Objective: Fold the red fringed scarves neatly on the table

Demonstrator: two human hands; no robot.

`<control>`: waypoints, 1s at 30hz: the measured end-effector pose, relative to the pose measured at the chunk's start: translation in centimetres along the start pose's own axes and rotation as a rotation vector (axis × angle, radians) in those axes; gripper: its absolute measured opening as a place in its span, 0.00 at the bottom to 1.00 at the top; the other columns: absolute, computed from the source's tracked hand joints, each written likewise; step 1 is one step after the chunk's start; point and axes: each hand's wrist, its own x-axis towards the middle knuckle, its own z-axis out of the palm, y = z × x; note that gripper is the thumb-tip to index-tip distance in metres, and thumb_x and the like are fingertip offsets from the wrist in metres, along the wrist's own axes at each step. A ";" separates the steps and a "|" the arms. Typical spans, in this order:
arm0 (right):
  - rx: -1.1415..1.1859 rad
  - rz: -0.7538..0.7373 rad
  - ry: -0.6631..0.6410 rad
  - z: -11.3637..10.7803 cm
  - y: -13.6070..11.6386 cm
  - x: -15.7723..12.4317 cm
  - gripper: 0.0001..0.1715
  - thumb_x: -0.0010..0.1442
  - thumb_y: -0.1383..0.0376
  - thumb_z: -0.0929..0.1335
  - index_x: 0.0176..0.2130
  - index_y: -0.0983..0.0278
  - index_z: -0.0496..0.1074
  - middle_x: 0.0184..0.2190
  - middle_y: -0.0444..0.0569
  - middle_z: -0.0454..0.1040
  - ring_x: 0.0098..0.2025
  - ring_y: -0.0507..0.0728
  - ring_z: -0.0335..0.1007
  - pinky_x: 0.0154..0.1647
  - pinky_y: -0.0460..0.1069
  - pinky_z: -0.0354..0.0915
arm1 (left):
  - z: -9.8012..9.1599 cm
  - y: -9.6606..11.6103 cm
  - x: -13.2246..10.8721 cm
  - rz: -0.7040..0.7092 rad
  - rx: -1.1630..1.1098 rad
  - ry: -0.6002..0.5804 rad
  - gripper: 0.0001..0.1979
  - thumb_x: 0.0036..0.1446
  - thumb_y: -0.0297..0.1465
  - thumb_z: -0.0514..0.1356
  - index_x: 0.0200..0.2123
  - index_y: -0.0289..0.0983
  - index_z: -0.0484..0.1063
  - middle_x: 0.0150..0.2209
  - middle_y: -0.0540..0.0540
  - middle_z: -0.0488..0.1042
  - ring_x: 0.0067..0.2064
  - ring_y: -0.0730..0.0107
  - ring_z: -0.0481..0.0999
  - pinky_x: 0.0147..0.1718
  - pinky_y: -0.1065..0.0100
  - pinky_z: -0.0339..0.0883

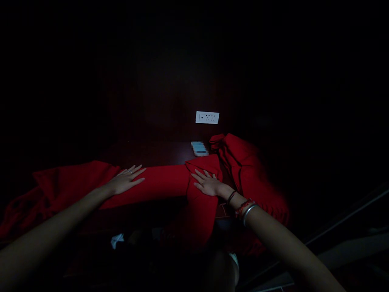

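Note:
A long red scarf (167, 179) with fringe at its left end lies across a dark table (146, 152). My left hand (126, 180) rests flat on its left part, fingers spread. Palm down, my right hand (208, 183) presses on a folded part of the red cloth, its fingers also apart. Below that hand the cloth hangs over the table's front edge. More red cloth (246, 158), bunched and fringed, lies to the right; whether it joins the scarf I cannot tell.
Behind the scarf, a pale blue flat object (199, 149), blurred out, lies on the table. A white socket panel (207, 117) is set in the dark wall. Something small and pale (117, 241) shows below the table edge. Much of the surroundings is too dark to make out.

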 end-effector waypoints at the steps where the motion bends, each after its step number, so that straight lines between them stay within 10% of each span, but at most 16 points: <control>1: 0.005 -0.018 0.026 0.0 -0.3 -0.1 0.33 0.56 0.47 0.46 0.58 0.53 0.36 0.60 0.43 0.32 0.59 0.67 0.24 0.51 0.68 0.34 | -0.2 -0.3 -0.2 0.009 0.006 0.008 0.29 0.56 0.44 0.39 0.58 0.38 0.40 0.59 0.43 0.39 0.59 0.59 0.39 0.52 0.58 0.39; 6: 0.011 -0.248 0.250 -1.3 -0.9 -2.5 0.31 0.57 0.55 0.55 0.58 0.59 0.43 0.57 0.51 0.47 0.58 0.61 0.39 0.54 0.60 0.41 | -2.1 4.0 0.4 0.204 0.082 0.113 0.24 0.56 0.38 0.42 0.54 0.34 0.55 0.59 0.43 0.44 0.58 0.64 0.43 0.54 0.65 0.39; 14: -0.153 -0.416 0.136 -2.6 2.2 -6.1 0.24 0.45 0.76 0.61 0.43 0.67 0.65 0.41 0.54 0.64 0.42 0.55 0.59 0.44 0.51 0.56 | -1.3 16.2 5.6 0.440 -0.118 0.083 0.26 0.56 0.45 0.38 0.56 0.43 0.48 0.59 0.48 0.44 0.59 0.67 0.43 0.54 0.62 0.40; 21: -0.132 -0.345 0.040 -3.4 1.8 -3.8 0.31 0.42 0.74 0.64 0.48 0.64 0.58 0.42 0.51 0.65 0.43 0.56 0.60 0.44 0.54 0.54 | 0.7 14.7 8.4 0.338 -0.078 0.066 0.28 0.55 0.47 0.36 0.57 0.42 0.43 0.60 0.46 0.40 0.59 0.64 0.40 0.54 0.59 0.39; 30: -0.404 -0.300 -0.069 -3.9 4.3 -6.9 0.10 0.48 0.74 0.60 0.25 0.66 0.69 0.29 0.51 0.69 0.36 0.55 0.63 0.35 0.48 0.57 | 0.4 12.0 10.1 0.319 -0.024 0.064 0.28 0.54 0.48 0.37 0.57 0.44 0.45 0.59 0.48 0.42 0.59 0.64 0.42 0.53 0.58 0.41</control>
